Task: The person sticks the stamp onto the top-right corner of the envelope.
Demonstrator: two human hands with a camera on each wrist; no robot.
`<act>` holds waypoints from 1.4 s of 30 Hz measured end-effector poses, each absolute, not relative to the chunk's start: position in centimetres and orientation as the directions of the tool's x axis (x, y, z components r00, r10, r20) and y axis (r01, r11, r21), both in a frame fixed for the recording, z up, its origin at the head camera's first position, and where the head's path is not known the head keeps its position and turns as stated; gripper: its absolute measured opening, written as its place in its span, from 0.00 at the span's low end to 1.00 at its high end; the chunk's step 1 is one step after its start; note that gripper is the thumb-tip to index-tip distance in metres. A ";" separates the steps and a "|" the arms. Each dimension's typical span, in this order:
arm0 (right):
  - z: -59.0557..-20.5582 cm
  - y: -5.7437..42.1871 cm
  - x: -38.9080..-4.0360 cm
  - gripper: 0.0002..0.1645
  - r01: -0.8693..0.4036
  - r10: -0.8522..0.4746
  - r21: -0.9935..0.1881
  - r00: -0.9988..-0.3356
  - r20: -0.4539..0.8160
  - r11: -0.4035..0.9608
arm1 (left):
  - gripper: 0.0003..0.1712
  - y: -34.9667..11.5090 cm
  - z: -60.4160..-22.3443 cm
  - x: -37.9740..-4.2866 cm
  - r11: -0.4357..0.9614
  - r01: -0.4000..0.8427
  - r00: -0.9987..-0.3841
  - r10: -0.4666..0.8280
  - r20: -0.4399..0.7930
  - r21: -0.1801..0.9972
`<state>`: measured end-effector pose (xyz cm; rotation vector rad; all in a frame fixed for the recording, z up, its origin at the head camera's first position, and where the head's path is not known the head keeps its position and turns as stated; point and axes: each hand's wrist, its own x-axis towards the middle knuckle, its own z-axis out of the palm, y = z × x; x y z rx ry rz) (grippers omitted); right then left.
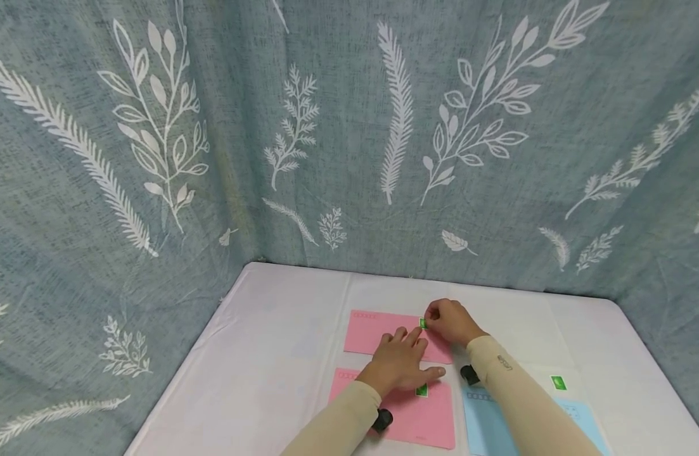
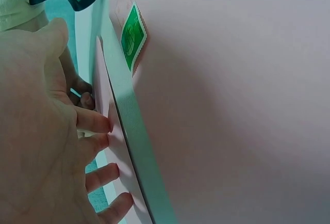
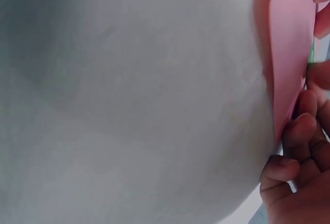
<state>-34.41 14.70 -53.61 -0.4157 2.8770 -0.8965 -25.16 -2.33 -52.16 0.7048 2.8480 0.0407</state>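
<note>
A pink envelope [image 1: 378, 329] lies at the far side of the table, with a green stamp [image 1: 423, 323] at its upper right. My right hand [image 1: 450, 322] pinches that stamp with curled fingers at its right edge. In the right wrist view, the right fingers [image 3: 304, 131] sit along the envelope's edge. My left hand [image 1: 399, 364] is spread, its fingertips touching the lower part of the same envelope. Beneath the left palm is a nearer pink envelope [image 1: 423, 421], bearing another green stamp [image 1: 421, 391]; the hand and forearm partly hide it.
A blue envelope [image 1: 488, 421] lies at the near right, partly under the right forearm, with a green stamp [image 1: 559, 382] by its top edge. Black wrist cameras [image 1: 383, 420] are on both wrists. A patterned curtain [image 1: 338, 158] stands behind the white table [image 1: 269, 335].
</note>
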 end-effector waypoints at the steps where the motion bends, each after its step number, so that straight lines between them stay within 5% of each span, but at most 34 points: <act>1: -53.5 14.7 -34.4 0.05 -0.236 -0.292 -0.568 -0.956 -0.008 0.788 | 0.48 -2.3 -52.2 -25.2 0.885 0.459 -0.864 0.464 -0.196 0.075; 42: -54.0 15.1 -34.3 0.07 -0.232 -0.286 -0.586 -0.958 -0.001 0.777 | 0.49 -2.2 -51.8 -25.2 0.888 0.447 -0.862 0.460 -0.211 0.110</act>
